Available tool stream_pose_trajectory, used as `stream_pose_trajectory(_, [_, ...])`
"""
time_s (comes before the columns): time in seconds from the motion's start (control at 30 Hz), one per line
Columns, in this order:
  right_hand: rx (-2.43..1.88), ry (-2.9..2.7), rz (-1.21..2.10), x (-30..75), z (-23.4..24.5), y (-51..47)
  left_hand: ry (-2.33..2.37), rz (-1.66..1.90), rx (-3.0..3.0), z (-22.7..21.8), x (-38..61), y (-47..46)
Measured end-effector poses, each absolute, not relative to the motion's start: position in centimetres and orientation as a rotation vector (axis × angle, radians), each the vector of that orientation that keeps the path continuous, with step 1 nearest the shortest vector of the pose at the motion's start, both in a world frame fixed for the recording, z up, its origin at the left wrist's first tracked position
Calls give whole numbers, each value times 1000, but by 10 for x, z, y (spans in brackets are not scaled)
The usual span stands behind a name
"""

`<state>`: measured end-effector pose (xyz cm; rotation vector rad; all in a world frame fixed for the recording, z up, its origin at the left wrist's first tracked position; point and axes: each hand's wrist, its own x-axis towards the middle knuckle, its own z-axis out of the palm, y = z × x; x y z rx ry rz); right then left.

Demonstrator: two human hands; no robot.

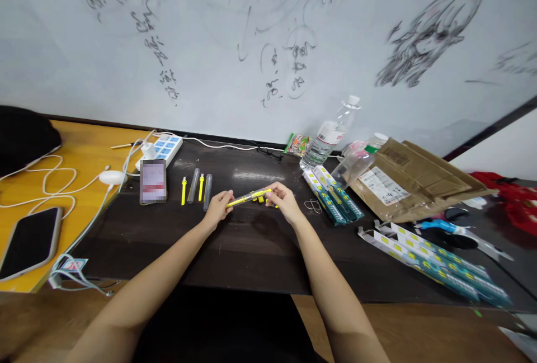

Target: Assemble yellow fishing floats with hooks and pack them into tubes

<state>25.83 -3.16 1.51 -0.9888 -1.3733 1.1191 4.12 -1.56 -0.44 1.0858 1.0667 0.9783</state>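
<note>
Both hands meet over the middle of the dark table (251,251). My left hand (218,207) pinches the left end of a slim yellow pen-like tool (248,197), and my right hand (282,199) grips its right end, where a clear cap shows. The tool is held level just above the tabletop. To the left lie two loose yellow tools (183,191) and two grey clear caps (207,191) in a row. A few small yellow pieces (260,199) lie under the held tool.
Green-and-yellow retail packs (333,194) lie right of my hands, more (436,265) near the right front edge. A plastic bottle (329,135), a cardboard mailer (413,181), a power strip (163,149), a phone (29,243) and white cables (54,181) surround the work area.
</note>
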Motion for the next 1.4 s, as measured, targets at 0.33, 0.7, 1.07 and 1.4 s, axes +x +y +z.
stream_pose_trajectory(0.33, [-910, -1287, 1224, 255, 13, -34, 1013, 975, 1025, -6, 41, -15])
stream_pose_trajectory(0.7, [-1616, -1490, 390, 312, 11, -27, 956, 1025, 839, -3, 37, -11])
stream_pose_trajectory(1.07, [-1841, -1585, 153, 336, -6, -30, 954, 1021, 852, -5, 39, -12])
stream_pose_trajectory(1.4, [-1796, -1853, -122, 308, -14, -20, 996, 956, 1034, -7, 40, -14])
